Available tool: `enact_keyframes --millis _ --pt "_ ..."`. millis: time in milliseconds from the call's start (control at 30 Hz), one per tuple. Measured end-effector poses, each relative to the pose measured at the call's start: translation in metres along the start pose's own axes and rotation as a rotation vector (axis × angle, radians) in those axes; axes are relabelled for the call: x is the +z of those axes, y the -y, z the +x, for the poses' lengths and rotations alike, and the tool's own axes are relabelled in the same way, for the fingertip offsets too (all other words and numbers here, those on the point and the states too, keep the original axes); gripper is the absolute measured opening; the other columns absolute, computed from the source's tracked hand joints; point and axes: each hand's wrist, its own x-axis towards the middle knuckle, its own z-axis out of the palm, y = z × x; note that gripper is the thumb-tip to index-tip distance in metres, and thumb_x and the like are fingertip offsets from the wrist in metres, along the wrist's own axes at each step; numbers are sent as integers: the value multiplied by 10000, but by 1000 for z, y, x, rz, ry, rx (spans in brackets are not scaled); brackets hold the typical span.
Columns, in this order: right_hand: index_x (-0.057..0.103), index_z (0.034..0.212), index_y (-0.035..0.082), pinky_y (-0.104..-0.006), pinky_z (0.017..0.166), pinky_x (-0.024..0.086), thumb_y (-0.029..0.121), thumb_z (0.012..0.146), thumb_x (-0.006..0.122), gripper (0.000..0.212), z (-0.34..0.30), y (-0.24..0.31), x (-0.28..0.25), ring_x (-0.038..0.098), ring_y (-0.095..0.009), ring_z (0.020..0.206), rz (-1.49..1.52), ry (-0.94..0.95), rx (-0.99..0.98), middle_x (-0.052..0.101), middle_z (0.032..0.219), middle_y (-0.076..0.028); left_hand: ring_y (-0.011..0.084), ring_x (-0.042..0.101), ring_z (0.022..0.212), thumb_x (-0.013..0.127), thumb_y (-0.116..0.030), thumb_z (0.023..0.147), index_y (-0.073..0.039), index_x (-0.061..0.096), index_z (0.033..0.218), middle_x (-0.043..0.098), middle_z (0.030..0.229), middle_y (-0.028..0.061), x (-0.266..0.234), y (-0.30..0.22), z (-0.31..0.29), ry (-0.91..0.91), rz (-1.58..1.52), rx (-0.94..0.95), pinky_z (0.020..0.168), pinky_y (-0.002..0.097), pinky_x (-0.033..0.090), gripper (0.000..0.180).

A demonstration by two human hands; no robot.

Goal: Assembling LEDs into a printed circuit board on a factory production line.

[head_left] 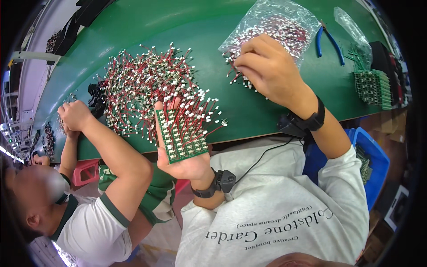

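Left hand (183, 169) supporting circuit board (187, 149); right hand (269, 73) resting at plastic bag (258, 15).
The board is lying left of and nearer than the right fingers, its long axis appearing to run near-far. The left fingers are wrapping beneath it. The right fingertips are pressing together beside wires (229, 58); whether they are pinching one, one cannot tell. The shirt (249, 191) is bearing dark printed lettering, upside down.

A circuit board (183, 143) rests on the left hand (189, 169), before the wire pile (142, 84) on the desk (164, 20). Right of the pile lie, in order, a plastic bag (243, 27), pliers (319, 42) and stacked boards (372, 88). A bin (377, 155) sits at right, near the desk's front edge.
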Motion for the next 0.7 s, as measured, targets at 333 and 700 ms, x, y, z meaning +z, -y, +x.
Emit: enact_keyframes --millis 333,700 --pt "664 966 -30 -307 720 512 -74 838 647 136 -6 41 -25 651 -220 815 641 -67 198 673 910 -129 356 492 1276 329 -471 927 30 231 1531 446 1436 269 10 16 8 73 -115 -43 1064 485 397 791" --pt "669 868 22 -338 575 510 -19 729 750 167 -37 81 -19 631 -235 654 640 39 160 631 792 -83 348 525 1248 346 -454 904 32 210 1538 446 1437 274 29 37 -4 187 -179 -79 1060 483 418 811"
